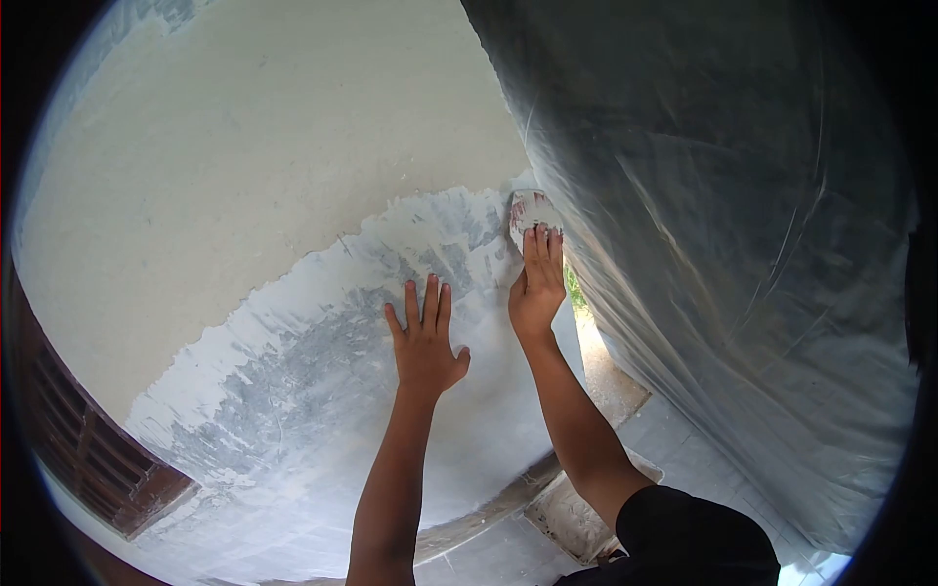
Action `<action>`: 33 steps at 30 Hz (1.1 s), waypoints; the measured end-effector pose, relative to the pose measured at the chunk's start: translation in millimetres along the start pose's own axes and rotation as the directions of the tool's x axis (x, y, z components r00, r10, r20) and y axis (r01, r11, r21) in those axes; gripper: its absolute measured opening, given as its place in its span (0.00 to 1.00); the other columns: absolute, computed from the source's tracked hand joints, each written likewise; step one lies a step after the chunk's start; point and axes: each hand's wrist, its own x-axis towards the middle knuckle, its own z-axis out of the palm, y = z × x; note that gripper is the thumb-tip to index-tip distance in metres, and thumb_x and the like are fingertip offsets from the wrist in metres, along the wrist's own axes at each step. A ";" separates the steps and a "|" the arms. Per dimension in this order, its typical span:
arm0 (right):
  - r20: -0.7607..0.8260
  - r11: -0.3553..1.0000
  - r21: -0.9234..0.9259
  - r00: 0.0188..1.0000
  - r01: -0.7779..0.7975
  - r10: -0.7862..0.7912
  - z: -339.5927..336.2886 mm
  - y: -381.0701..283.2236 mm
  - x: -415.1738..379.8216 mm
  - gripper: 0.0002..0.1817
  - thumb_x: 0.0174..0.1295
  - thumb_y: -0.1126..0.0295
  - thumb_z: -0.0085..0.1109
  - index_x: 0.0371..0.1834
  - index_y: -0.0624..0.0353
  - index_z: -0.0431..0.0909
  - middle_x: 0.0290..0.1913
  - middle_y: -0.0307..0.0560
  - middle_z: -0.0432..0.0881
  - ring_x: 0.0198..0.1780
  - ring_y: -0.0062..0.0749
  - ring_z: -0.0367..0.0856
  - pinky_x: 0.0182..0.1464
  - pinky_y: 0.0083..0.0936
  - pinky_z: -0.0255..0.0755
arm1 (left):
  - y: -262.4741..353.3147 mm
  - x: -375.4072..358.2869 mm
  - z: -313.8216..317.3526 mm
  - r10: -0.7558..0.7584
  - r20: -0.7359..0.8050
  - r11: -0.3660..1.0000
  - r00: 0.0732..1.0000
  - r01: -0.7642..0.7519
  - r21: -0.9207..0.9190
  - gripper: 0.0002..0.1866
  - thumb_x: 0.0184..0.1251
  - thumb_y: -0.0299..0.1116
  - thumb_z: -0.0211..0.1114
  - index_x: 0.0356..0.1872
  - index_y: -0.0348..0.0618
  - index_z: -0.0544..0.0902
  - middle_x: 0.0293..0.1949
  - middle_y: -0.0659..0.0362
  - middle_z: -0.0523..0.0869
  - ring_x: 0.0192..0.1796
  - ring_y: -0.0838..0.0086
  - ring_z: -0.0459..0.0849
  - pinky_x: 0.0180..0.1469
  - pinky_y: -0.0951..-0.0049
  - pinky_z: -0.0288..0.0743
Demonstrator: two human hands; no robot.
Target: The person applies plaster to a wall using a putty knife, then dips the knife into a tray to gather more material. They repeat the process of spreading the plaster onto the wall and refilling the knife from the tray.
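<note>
My right hand [537,288] grips a putty knife [533,210] smeared with white and reddish marks, its blade against the wall near the right edge. My left hand [426,342] lies on the wall with its fingers spread, a little lower and to the left, holding nothing. The wall [283,146] is smooth and beige above. A ragged band of white and grey filler [313,332] runs beneath that, reaching up to the knife.
Clear plastic sheeting [723,215] hangs over something dark on the right. A brown slatted frame [88,439] is at the lower left. Below my right arm, a stained tray [567,518] rests on the tiled floor [684,449].
</note>
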 end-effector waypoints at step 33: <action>0.245 0.908 0.075 0.890 -0.413 0.385 -80.9 1.0 -4.7 0.16 0.60 0.84 0.51 0.51 0.70 0.78 0.47 0.62 0.84 0.47 0.52 0.85 0.48 0.35 0.80 | 0.0 -2.2 3.1 -0.023 0.020 0.999 1.000 0.022 0.036 0.57 0.46 0.53 0.68 0.77 0.44 0.50 0.79 0.53 0.44 0.80 0.48 0.35 0.72 0.33 0.31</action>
